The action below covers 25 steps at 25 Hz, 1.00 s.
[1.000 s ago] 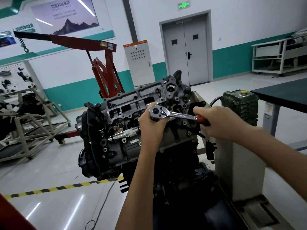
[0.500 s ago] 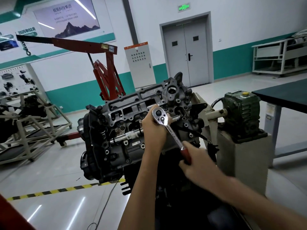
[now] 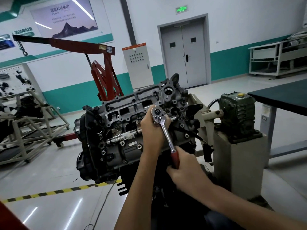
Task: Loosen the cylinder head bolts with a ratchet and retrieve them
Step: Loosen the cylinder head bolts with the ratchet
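Note:
A grey cylinder head point(image 3: 132, 103) tops the engine on a stand, tilted toward me. A chrome ratchet point(image 3: 163, 128) with a red handle sits with its round head against the cylinder head, handle pointing down and to the right. My left hand point(image 3: 152, 130) wraps around the ratchet's head end from behind. My right hand point(image 3: 184, 166) grips the red handle at the low end. The bolt under the ratchet head is hidden.
A green gearbox point(image 3: 237, 117) sits on a beige pedestal point(image 3: 239, 163) to the right. A dark-topped table point(image 3: 282, 97) stands further right. A red engine crane point(image 3: 103, 70) is behind, white frames point(image 3: 29, 130) on the left, yellow-black floor tape point(image 3: 58, 191) below.
My right hand has swung the ratchet handle from pointing right down to the lower right, then held near there. My left hand stays at the ratchet head.

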Each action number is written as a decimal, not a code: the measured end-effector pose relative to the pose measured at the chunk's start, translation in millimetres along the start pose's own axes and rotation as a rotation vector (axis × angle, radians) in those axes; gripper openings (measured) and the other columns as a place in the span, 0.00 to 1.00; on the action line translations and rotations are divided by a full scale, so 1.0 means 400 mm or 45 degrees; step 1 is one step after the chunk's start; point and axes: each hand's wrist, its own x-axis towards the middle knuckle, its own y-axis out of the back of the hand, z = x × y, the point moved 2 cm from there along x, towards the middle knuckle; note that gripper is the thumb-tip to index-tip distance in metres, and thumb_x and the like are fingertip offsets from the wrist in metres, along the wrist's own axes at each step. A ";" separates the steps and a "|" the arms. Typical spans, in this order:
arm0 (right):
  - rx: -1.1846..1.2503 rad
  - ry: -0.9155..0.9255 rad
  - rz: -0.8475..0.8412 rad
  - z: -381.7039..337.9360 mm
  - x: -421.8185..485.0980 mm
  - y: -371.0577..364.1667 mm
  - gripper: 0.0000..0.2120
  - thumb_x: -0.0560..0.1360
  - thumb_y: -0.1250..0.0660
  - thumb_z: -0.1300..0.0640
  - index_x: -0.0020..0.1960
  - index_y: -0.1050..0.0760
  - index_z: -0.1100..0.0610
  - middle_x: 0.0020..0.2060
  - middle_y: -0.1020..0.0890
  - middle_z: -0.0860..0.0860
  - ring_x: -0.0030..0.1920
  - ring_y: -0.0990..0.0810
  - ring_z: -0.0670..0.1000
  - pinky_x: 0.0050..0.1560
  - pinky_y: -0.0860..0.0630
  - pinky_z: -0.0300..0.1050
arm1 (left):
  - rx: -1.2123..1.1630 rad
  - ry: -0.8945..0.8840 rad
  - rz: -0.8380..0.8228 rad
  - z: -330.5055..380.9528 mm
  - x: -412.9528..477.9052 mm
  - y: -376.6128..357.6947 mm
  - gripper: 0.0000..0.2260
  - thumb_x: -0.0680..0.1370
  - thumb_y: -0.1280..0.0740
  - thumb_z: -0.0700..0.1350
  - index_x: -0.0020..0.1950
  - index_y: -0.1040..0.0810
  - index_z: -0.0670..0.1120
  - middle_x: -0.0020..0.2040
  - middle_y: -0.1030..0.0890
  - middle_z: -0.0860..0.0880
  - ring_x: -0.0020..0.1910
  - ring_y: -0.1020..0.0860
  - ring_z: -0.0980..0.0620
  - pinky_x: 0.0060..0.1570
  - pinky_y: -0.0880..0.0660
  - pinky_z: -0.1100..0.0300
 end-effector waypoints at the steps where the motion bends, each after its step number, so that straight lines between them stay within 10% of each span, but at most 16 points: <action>1: 0.029 0.007 0.017 -0.006 -0.004 -0.019 0.10 0.65 0.35 0.66 0.38 0.31 0.52 0.22 0.26 0.46 0.23 0.27 0.42 0.24 0.37 0.27 | -0.003 0.018 0.009 -0.002 0.002 -0.001 0.19 0.72 0.32 0.29 0.35 0.36 0.50 0.28 0.31 0.60 0.29 0.36 0.62 0.33 0.37 0.70; 10: -1.146 0.455 -0.069 -0.012 0.176 0.278 0.08 0.70 0.36 0.61 0.44 0.34 0.52 0.28 0.28 0.46 0.29 0.25 0.51 0.33 0.24 0.47 | 0.075 0.029 -0.095 -0.003 0.033 0.018 0.16 0.71 0.33 0.30 0.29 0.35 0.42 0.27 0.33 0.49 0.30 0.37 0.54 0.31 0.38 0.60; 19: 0.140 -0.024 0.006 -0.005 -0.012 -0.039 0.10 0.66 0.34 0.67 0.41 0.30 0.54 0.23 0.27 0.46 0.21 0.29 0.43 0.24 0.33 0.32 | 0.029 -0.048 0.016 -0.003 -0.007 0.000 0.15 0.72 0.32 0.29 0.39 0.33 0.48 0.31 0.33 0.56 0.30 0.36 0.60 0.33 0.35 0.67; 25: -0.468 0.217 -0.190 0.017 0.066 0.137 0.11 0.68 0.35 0.65 0.43 0.30 0.51 0.28 0.26 0.47 0.25 0.28 0.43 0.27 0.33 0.31 | -0.013 0.097 0.057 -0.004 0.016 0.006 0.19 0.73 0.33 0.30 0.32 0.36 0.48 0.29 0.35 0.53 0.31 0.37 0.56 0.33 0.35 0.60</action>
